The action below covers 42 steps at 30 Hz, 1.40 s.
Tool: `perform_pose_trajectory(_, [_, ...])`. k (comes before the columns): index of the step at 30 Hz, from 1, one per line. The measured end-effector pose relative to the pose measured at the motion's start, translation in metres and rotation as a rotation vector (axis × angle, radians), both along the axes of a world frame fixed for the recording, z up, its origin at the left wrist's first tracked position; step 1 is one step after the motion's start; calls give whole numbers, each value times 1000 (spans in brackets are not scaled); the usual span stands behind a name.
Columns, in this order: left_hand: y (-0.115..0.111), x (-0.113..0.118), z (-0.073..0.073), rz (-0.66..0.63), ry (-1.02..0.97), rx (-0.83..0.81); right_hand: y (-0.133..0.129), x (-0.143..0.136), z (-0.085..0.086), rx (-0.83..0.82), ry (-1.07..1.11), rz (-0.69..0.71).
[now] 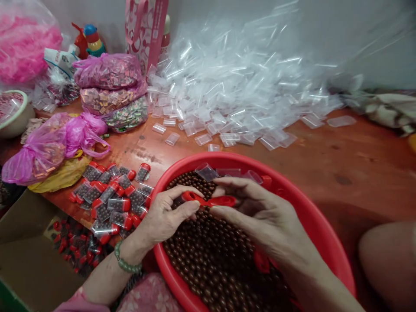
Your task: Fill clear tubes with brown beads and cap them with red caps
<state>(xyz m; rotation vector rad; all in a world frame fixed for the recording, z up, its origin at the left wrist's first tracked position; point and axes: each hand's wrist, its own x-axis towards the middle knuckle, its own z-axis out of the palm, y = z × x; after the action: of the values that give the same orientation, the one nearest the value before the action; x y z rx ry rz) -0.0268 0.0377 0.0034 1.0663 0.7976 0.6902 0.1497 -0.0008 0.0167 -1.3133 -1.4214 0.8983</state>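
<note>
Over a large red basin (325, 229) of small brown balls (208, 260), both hands meet at a red plastic piece (224, 201). My left hand (170, 212), with a green bead bracelet on its wrist, pinches the piece's left part, which has a hole. My right hand (260, 208) holds its right, rounded end between thumb and fingers. Behind the fingers, clear sleeves (206, 172) lie on the balls near the basin's far rim. A red part (261, 261) rests on the balls beneath my right hand.
Filled red-capped containers (120, 204) lie left of the basin, with more in a cardboard box (29, 247) below. Clear sleeves (234, 95) are heaped at the back. Tied pink bags (42, 147) and stacked bags (110, 95) stand left. A knee or limb (386, 260) shows at right.
</note>
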Motion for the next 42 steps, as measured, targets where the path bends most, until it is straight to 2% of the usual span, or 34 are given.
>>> perform_pose_trajectory(2, [0, -1, 0, -41, 10, 16, -3, -1, -2, 18, 12, -92])
perform_pose_trajectory(4, [1, -1, 1, -76, -4, 1, -6, -4, -3, 122, -152, -110])
perform_pose_trajectory(8, [2, -2, 1, -119, -72, -60, -9, -12, -6, 360, -614, 26])
perform_pose_trajectory(11, [3, -1, 1, -124, -131, -145, -9, -18, -11, 389, -812, 88])
perform_pose_trajectory(16, [1, 1, 2, -117, -191, -169, -7, -30, -18, 436, -1059, -46])
perform_pose_trajectory(19, [1, 2, 2, -97, -199, -123, -4, -34, -19, 498, -1086, -97])
perform_pose_trajectory(26, [2, 0, 1, -80, -208, -120, 3, -31, -20, 602, -1004, -19])
perform_pose_trajectory(32, [3, 3, 1, -30, -219, -188, 4, -31, -17, 456, -1049, 6])
perform_pose_trajectory(34, [3, 4, 1, -28, -251, -214, 2, -29, -15, 471, -1095, -9])
perform_pose_trajectory(38, [-1, 5, 0, -70, -250, -226, 0, -24, -16, 620, -1117, -17])
perform_pose_trajectory(42, [-4, -1, -2, -160, -116, -189, -1, -25, -17, 684, -1096, 28])
